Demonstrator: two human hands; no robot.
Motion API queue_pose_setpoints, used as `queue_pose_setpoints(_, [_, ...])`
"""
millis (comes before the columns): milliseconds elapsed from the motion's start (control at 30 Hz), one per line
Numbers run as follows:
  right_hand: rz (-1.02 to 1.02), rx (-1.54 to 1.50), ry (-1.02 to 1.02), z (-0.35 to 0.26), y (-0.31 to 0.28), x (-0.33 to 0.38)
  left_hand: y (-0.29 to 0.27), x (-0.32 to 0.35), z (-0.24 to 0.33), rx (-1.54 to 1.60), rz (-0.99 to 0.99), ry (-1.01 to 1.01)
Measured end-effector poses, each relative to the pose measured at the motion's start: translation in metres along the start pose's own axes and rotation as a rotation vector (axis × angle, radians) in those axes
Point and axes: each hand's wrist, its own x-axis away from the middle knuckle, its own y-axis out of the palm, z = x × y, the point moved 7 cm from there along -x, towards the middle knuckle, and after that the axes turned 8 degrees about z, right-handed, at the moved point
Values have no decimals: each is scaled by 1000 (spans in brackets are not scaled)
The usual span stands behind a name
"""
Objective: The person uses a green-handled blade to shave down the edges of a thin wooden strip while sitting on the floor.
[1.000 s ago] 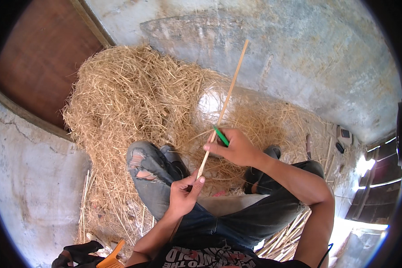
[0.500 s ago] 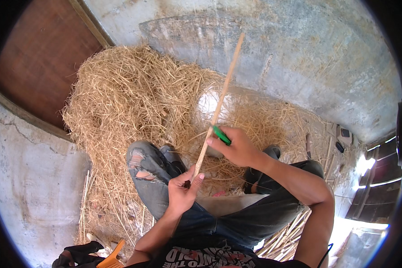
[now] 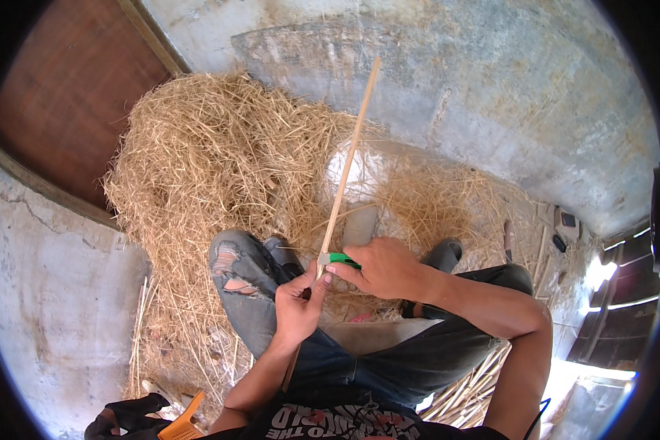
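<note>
1. The wooden strip point(image 3: 350, 161) is running away from the person – its long axis is leaning rightward toward the far tip, which is showing against the grey wall point(image 3: 491, 95).
2. The left hand point(image 3: 298, 312) is pinching the strip between thumb and fingers near its body-side end; what is lying behind the palm is hidden.
3. The right hand point(image 3: 390, 268) is coming at the strip from its right side, just beyond the left thumb, with fingers curling around a green-handled tool point(image 3: 343, 259).
4. The tool is lying across the strip, its greyish tip meeting the strip just beyond the left hand. The right thumb is sitting close by the left one; whether they are touching, I cannot tell.
5. Both hands are staying at the strip's near end – the left closer to the body, the right slightly farther along – while the long far part is extending unsupported.
6. Left of the strip, a straw heap point(image 3: 213, 154) is spreading; to its right and nearer the body, thin canes point(image 3: 473, 389) are lying beside the thigh.
7. Toward the body and left of the strip, an orange plastic piece point(image 3: 183, 425) is showing; whether it is a container holding anything, I cannot tell.
</note>
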Motion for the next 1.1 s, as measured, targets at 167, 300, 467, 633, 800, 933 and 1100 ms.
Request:
queue_pose_setpoints(167, [-25,-30,-6,-1,6,3,0,1,-4,-77,-13,68])
queue_pose_setpoints(300, [-8,-17,-13,3,9,2,3,2,6,-67,-9,91])
queue_pose_setpoints(467, [-25,-2,24,5,6,-4,-6,-3,-8,-98,20,40])
queue_pose_setpoints(633, [-10,76,119,14,-2,-9,-11,-7,-6,-199,-22,99])
queue_pose_setpoints(800, [386,125,429,155,-110,-34,-30,44,-1,-383,-131,311])
queue_pose_setpoints(933, [675,175,756,260,-196,10,-55,65,8,-225,-168,300])
queue_pose_setpoints(1100, [731,120,618,248,-183,12,-82,42,-9,-207,-28,160])
